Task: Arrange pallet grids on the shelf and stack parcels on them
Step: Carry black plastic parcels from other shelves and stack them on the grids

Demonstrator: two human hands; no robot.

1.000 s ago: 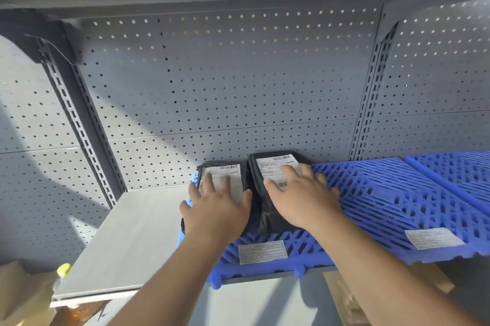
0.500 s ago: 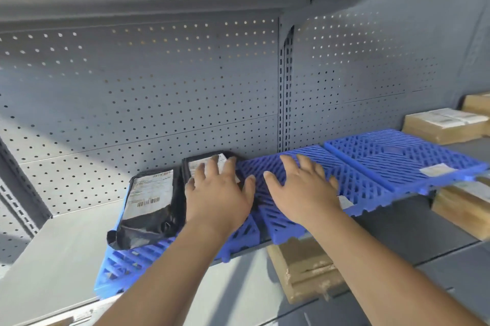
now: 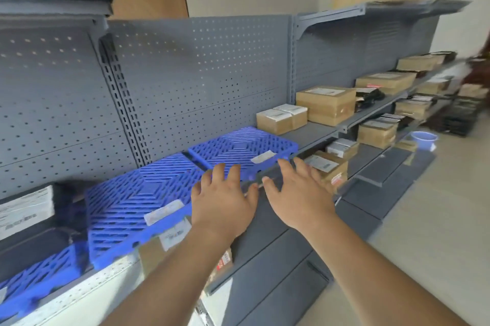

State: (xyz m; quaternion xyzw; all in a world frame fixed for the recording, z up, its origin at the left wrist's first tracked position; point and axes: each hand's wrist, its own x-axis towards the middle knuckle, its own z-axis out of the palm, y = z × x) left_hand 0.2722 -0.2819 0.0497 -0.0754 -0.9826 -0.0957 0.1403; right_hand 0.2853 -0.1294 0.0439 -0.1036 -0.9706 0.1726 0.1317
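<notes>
Both hands empty, splayed flat in front of the far pallet grid; boxes lie to its right.

The left hand (image 3: 222,203) & right hand (image 3: 298,198) hover palm-down, fingers spread, gripping nothing. L fingertips overlap the front edge of the far pallet grid (image 3: 244,148); contact can't be told (blur). R hand is just off its front-right corner. The near pallet grid (image 3: 138,201) sits left of it, edges abt touching. A black labelled parcel (image 3: 26,217) lies further left, on a third grid (image 3: 39,280). Cardboard parcels (image 3: 281,117) stand past its right end on the same shelf (image 3: 313,132), in a row along the shelf line. Prob. next: reach right for a box, R hand nearer.
</notes>
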